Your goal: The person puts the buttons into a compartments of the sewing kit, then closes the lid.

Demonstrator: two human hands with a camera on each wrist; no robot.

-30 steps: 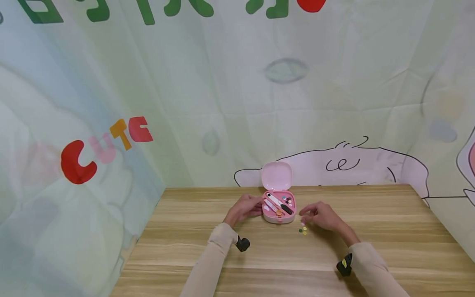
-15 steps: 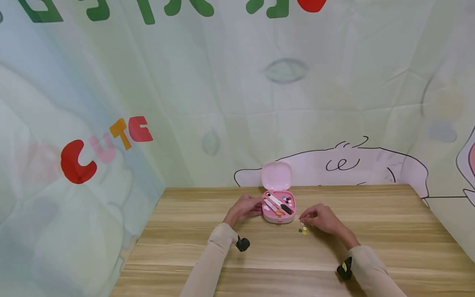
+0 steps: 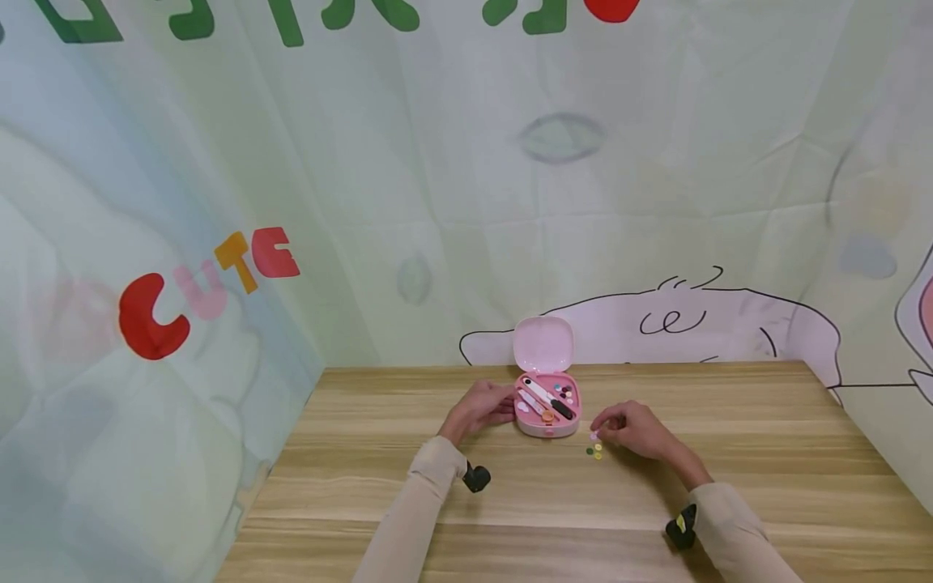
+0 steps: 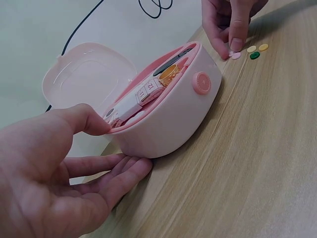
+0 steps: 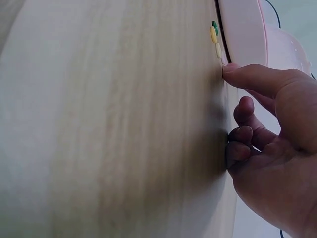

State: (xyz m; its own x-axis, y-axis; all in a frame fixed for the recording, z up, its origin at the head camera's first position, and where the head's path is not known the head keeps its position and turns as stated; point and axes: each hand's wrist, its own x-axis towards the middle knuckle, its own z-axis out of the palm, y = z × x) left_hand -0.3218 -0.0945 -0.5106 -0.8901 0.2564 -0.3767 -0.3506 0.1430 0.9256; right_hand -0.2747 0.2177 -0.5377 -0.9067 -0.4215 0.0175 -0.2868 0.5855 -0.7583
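Observation:
A pink sewing box (image 3: pixel 548 429), its lid raised, stands near the table's back edge. My left hand (image 3: pixel 484 407) holds its left side, thumb on the rim and fingers against the lower wall, as the left wrist view shows. Inside lie a white measuring tape (image 4: pixel 147 92), a gold-orange ring-like piece (image 4: pixel 169 74), a black-ended tool (image 3: pixel 561 410) and several small coloured buttons (image 3: pixel 564 393). To the right of the box, my right hand (image 3: pixel 632 429) pinches at a pink button (image 4: pixel 236 55) on the table with thumb and forefinger; its other fingers are curled.
Two yellow buttons (image 4: pixel 263 47) and a green button (image 4: pixel 255 55) lie on the wooden table (image 3: pixel 539 502) in front of the right fingertips. The raised lid (image 3: pixel 543 345) stands close to the printed backdrop (image 3: pixel 437 202). A black cable (image 4: pixel 79 29) shows behind the box.
My right thumb and forefinger have come together at the pink button, which has shifted slightly away from the yellow ones. The left hand and the box have stayed put.

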